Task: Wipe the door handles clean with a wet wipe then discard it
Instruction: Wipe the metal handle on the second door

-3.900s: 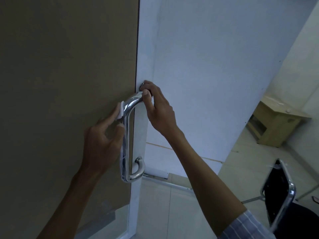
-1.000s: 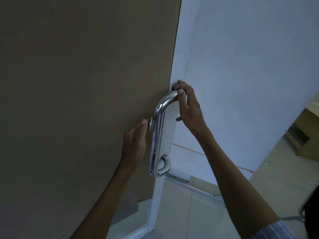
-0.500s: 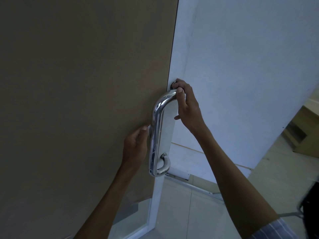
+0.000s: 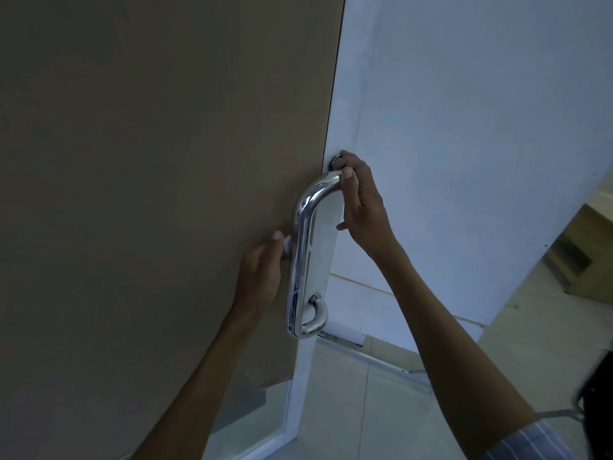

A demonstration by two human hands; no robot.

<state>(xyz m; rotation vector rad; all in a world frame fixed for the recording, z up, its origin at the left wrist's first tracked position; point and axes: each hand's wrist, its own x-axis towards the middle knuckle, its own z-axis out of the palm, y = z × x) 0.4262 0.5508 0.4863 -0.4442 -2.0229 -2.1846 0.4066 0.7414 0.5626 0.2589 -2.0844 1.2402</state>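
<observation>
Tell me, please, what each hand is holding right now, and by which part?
Right hand grips the door handle at its top bend; left hand pinches the wet wipe against its bar.

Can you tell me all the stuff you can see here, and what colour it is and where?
door handle: one, shiny silver, upright on the door edge, middle
wet wipe: one, white, a bit showing left of the handle
door: one, brown, fills the left
wall: one, pale blue-white, right
floor: pale tiles, bottom
wooden furniture: one, light brown, far right, partly seen
left hand: one, holds the wipe against the handle's bar
right hand: one, grips the handle's top bend
striped sleeve: one, blue-white, bottom right
</observation>
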